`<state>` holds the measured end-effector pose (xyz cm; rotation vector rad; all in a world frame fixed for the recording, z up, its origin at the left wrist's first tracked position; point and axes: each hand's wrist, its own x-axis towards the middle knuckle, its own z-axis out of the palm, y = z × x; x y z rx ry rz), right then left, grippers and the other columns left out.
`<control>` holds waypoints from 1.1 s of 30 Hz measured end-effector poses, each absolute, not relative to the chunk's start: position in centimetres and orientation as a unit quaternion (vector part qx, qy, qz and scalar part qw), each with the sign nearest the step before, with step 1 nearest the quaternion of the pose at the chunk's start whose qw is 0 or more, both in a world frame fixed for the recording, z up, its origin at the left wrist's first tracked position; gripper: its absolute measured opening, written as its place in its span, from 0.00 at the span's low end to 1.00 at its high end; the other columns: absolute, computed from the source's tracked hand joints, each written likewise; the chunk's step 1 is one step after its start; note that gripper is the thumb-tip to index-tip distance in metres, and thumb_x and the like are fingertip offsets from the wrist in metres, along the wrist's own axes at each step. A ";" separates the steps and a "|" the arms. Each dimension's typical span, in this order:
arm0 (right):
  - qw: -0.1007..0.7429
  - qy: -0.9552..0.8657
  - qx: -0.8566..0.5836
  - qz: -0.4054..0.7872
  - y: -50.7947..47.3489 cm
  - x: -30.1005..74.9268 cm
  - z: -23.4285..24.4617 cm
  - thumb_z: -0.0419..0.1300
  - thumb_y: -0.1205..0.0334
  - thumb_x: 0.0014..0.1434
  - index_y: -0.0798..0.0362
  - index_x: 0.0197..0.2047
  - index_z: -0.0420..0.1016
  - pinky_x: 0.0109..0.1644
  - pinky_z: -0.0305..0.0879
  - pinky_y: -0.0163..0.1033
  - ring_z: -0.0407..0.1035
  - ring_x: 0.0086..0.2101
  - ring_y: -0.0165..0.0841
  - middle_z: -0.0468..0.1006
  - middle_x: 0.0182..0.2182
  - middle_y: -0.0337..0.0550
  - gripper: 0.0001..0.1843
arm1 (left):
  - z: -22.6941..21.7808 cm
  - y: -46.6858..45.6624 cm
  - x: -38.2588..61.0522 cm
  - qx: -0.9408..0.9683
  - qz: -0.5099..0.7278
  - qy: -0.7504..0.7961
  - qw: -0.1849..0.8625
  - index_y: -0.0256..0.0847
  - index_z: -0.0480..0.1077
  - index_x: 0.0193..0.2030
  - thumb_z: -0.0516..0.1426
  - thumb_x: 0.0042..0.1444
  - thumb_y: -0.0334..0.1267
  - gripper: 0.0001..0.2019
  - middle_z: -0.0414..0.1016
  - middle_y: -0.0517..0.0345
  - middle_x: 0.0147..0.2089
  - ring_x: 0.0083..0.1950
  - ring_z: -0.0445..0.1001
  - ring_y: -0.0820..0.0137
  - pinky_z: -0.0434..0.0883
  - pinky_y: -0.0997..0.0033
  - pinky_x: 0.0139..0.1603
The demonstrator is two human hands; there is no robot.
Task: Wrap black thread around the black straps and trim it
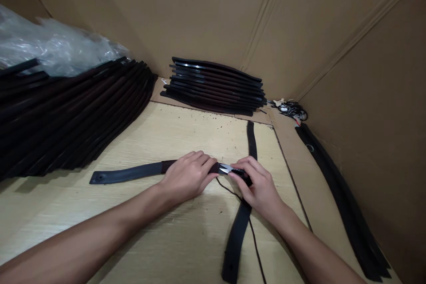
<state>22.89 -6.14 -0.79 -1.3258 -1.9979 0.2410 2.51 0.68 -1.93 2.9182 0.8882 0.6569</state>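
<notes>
My left hand [186, 175] lies curled over a flat black strap [128, 173] that stretches left across the pale wooden board [83, 213]. Its fingers press the strap's right end down. My right hand [258, 186] is closed on small black-handled snips [233, 170], whose bright metal blades point left and meet the strap's end between the two hands. A second black strap [238, 230] runs from the board's far edge down toward me, passing under my right hand. A thin black thread [254, 239] trails beside it.
A large fanned stack of dark straps [66, 115] fills the left, with crumpled clear plastic [49, 46] on top. A smaller stack [214, 86] sits at the back. More black strips [342, 199] lie along the right cardboard wall [376, 97], near a tangle of small bits [293, 109].
</notes>
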 end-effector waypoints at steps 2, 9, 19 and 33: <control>0.360 -0.773 -0.514 0.094 -6.1 22.9 -0.8 0.57 0.66 0.63 0.55 0.44 0.72 0.41 0.73 0.40 0.72 0.37 0.36 0.73 0.36 0.48 0.06 | -1.9 0.7 2.5 0.935 0.211 0.285 0.009 0.37 0.70 0.44 0.51 0.64 0.45 0.13 0.77 0.52 0.39 0.39 0.74 0.63 0.71 0.63 0.41; 0.368 -0.768 -0.514 0.101 -6.1 22.8 -0.7 0.57 0.65 0.63 0.55 0.44 0.72 0.41 0.73 0.39 0.72 0.37 0.35 0.73 0.35 0.47 0.07 | -1.8 0.6 2.5 0.936 0.211 0.283 0.010 0.36 0.70 0.44 0.51 0.64 0.44 0.13 0.77 0.52 0.38 0.39 0.74 0.62 0.71 0.63 0.41; 0.360 -0.768 -0.518 0.108 -6.1 22.8 -0.8 0.58 0.66 0.62 0.55 0.43 0.72 0.41 0.72 0.39 0.72 0.37 0.35 0.73 0.36 0.47 0.06 | -1.9 0.6 2.5 0.936 0.208 0.284 0.016 0.36 0.70 0.44 0.51 0.63 0.44 0.13 0.77 0.50 0.39 0.40 0.74 0.62 0.71 0.61 0.41; 0.377 -0.758 -0.522 0.110 -6.1 22.7 -0.8 0.58 0.64 0.62 0.53 0.43 0.73 0.41 0.73 0.40 0.72 0.37 0.36 0.74 0.35 0.47 0.06 | -1.9 0.6 2.5 0.937 0.211 0.279 0.019 0.35 0.70 0.45 0.50 0.64 0.43 0.14 0.77 0.49 0.39 0.40 0.74 0.61 0.72 0.60 0.42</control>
